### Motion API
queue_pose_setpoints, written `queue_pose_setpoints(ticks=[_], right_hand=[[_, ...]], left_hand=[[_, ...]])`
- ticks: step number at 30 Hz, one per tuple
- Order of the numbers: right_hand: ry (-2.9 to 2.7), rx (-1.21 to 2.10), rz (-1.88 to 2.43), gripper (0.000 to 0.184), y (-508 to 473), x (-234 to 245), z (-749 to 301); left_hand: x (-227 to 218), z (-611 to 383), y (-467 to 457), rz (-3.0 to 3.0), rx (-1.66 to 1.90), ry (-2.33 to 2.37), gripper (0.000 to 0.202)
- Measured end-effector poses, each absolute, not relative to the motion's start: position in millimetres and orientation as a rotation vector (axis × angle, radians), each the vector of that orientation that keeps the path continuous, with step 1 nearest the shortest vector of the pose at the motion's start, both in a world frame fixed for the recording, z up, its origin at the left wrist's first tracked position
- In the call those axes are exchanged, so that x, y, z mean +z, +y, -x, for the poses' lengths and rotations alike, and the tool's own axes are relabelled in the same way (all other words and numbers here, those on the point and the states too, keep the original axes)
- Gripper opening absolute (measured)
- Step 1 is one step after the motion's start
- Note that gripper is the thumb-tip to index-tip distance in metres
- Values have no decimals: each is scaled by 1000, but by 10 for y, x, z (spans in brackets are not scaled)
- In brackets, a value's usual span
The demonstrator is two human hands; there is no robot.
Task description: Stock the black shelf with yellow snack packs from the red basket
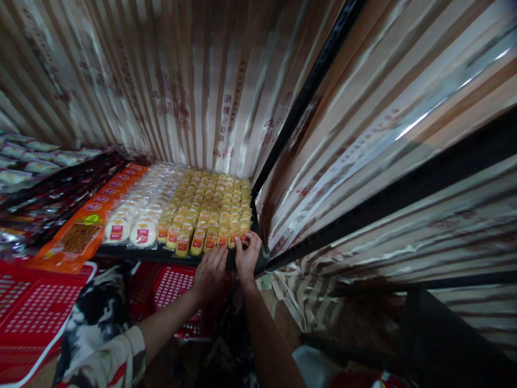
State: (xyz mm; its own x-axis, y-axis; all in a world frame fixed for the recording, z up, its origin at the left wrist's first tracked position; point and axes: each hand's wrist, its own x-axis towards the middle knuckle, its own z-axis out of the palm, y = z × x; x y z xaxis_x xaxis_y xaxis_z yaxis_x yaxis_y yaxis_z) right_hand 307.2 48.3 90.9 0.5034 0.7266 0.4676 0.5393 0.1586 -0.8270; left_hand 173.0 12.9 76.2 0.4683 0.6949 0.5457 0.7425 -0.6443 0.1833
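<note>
Rows of small yellow wrapped snack packs (202, 210) with red labels fill the right end of a dark shelf (161, 253). My left hand (210, 268) lies with its fingers stretched out against the lower front of these packs, holding nothing. At the right front corner, my right hand (247, 254) has its thumb and fingers around a yellow snack pack (243, 236), which stays in its row. Left of the yellow packs stand rows of round white wrapped crackers (143, 231), also with red labels.
An orange snack bag (76, 240) lies beside the crackers, with dark shiny packets (52, 199) farther left. Red baskets (32, 302) sit below the shelf front. Black metal posts (307, 81) and striped printed sheeting (202, 97) close off the back and right.
</note>
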Motion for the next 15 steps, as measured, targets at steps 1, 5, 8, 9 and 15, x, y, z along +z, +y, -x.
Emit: queue_pose_setpoints(ticks=[1, 5, 8, 9, 15], right_hand=[[-1149, 189, 1506, 28, 482, 909, -3072], [-1157, 198, 1518, 27, 475, 913, -3075], [-1158, 191, 1526, 27, 474, 912, -3075], [-1155, 186, 1527, 28, 475, 910, -3075], [-1160, 163, 1541, 28, 488, 887, -3088]], left_hand=[[755, -1736, 131, 2616, -921, -1280, 41], [728, -1761, 210, 2585, -974, -1276, 43], [738, -1761, 280, 2594, -1002, -1253, 44], [748, -1758, 297, 2592, -1005, -1254, 44], [805, -1723, 297, 2567, -884, -1286, 43]])
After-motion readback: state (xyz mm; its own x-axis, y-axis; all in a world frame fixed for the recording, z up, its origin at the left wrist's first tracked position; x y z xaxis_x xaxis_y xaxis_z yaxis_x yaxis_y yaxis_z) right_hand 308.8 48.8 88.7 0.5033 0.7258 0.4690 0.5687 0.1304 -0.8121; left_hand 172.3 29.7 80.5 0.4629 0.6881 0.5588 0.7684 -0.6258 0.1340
